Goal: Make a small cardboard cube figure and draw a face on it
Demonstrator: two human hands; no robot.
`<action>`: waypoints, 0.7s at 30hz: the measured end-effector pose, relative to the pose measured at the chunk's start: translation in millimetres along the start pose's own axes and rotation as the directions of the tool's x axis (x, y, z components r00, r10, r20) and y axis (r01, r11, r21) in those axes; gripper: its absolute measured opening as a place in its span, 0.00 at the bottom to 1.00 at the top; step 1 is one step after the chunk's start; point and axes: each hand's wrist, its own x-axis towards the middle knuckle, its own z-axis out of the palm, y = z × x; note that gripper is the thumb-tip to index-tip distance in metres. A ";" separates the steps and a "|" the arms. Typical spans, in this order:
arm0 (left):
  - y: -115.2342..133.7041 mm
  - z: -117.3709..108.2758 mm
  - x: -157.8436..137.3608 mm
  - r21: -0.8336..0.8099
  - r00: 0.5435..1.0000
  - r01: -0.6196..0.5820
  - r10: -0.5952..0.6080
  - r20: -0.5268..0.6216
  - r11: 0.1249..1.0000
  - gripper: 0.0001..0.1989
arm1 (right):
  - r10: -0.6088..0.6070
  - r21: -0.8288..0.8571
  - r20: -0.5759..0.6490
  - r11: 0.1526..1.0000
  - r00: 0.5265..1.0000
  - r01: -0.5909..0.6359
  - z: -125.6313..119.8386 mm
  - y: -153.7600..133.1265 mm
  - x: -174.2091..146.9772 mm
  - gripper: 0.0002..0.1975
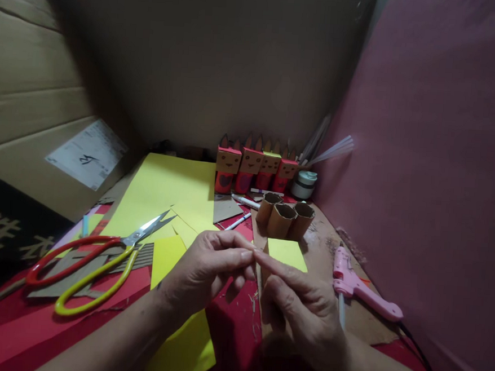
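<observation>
My left hand (212,268) and my right hand (302,308) meet at their fingertips above the red table surface. Both are closed in a pinch, and whatever lies between the fingers is too small to make out. Just beyond my right hand a small yellow paper piece (287,254) lies on a cardboard sheet (321,281). Behind it stand brown cardboard tubes (282,221), three in a cluster. Scissors (131,242) with one red and one yellow handle rest, blades apart, to the left of my left hand.
A pink glue gun (361,289) with its cord lies at right. Large yellow paper (171,186) spreads at the back left. Several red figures with cardboard faces (251,163) stand against the wall, beside a pale green jar (304,185). Markers (239,221) lie near the middle. A carton (33,97) borders the left.
</observation>
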 end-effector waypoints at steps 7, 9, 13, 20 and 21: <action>0.0 -0.8 0.4 0.130 0.999 -0.021 0.017 0.030 0.991 0.03 | -0.428 -0.451 0.168 0.768 0.888 0.455 -5.5 -6.9 2.8 0.21; 1.1 0.6 -1.1 0.156 0.999 -0.026 0.020 0.039 0.987 0.02 | -0.404 -0.420 0.151 0.800 0.902 0.428 -7.0 -5.5 2.3 0.20; 2.0 2.5 -3.0 0.168 0.997 -0.060 0.052 0.052 0.984 0.02 | -0.038 0.098 0.047 0.995 0.998 0.034 -6.4 3.1 4.1 0.13; -5.0 -3.5 2.4 0.066 0.995 -0.098 0.097 0.018 0.993 0.05 | 0.254 0.632 0.345 0.648 0.903 -0.424 -5.0 9.6 17.5 0.17; -6.2 -4.7 3.4 0.065 0.994 -0.112 0.112 0.011 0.992 0.06 | 0.251 0.658 0.369 0.609 0.895 -0.442 -5.4 9.6 18.4 0.17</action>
